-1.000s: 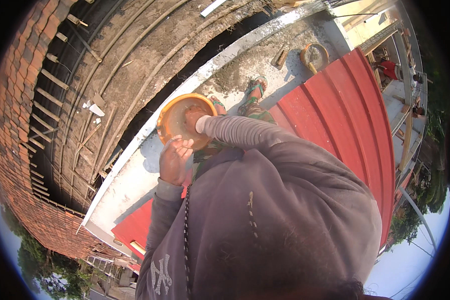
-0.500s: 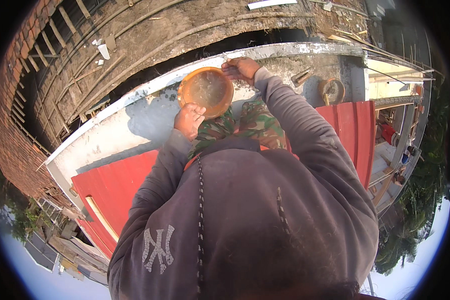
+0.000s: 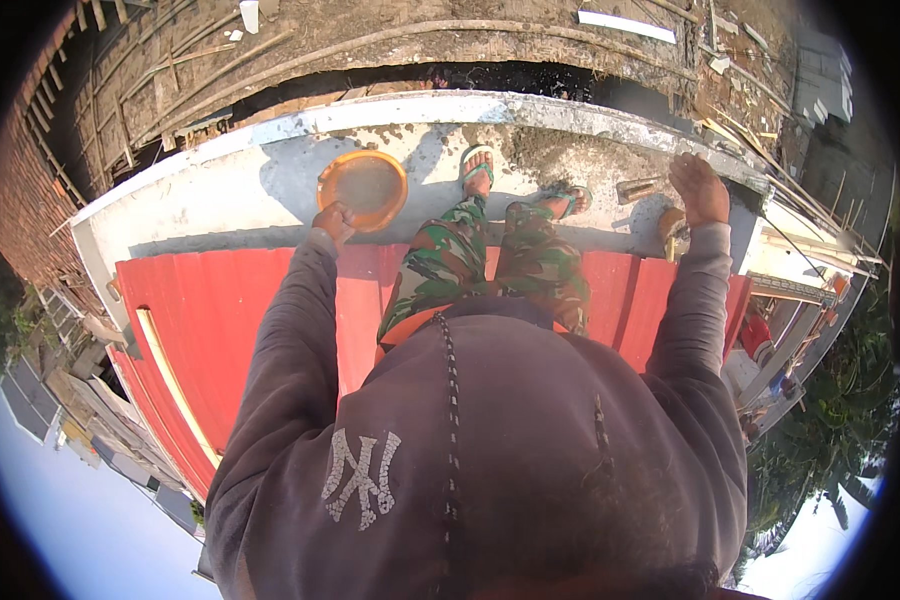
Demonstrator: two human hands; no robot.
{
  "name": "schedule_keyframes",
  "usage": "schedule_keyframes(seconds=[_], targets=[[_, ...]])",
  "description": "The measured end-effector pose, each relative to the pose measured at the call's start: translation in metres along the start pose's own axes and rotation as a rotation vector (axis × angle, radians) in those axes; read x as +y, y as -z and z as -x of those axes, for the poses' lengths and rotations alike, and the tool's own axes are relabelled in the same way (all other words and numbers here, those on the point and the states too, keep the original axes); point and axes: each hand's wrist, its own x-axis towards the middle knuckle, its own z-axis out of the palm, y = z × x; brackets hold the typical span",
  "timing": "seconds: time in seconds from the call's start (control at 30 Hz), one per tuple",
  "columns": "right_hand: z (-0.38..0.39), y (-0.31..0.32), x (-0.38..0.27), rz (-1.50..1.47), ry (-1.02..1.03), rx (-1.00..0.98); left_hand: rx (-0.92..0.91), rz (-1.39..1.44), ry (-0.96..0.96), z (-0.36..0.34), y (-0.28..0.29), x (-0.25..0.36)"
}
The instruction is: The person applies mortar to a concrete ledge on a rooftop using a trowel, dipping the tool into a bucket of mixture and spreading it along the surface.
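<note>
An orange basin with greyish, wet-looking contents is at the left on the pale concrete ledge. My left hand is closed on its near left rim. At the right, my right hand is stretched out with straight fingers and holds nothing. Just below and left of it, a second bucket is mostly hidden behind my sleeve. A hand tool that looks like a trowel or float lies on the ledge, left of my right hand.
My sandaled feet stand on the concrete ledge. Red metal roofing sheets slope on the near side, with a wooden strip on them. Beyond the ledge's raised edge run a dark gap and lower ground with poles and debris.
My right hand has left the basin and moved far right, beside the second bucket. The basin has shifted left with my left hand on its rim. My feet have come into view.
</note>
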Motion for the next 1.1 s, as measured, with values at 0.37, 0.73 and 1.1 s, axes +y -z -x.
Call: schedule_keyframes(seconds=[0.37, 0.73, 1.1], targets=[[-0.036, -0.051, 0.010, -0.091, -0.121, -0.368, -0.646, -2.466, -0.187, -0.152, 0.067, -0.098], [-0.136, -0.115, 0.145, -0.007, -0.154, -0.407, -0.586, -2.153, 0.045, -0.252, 0.082, -0.114], [-0.073, 0.110, 0.291, 0.712, -0.095, 0.586, -0.122, -2.016, -0.500, -0.250, -0.059, 0.023]])
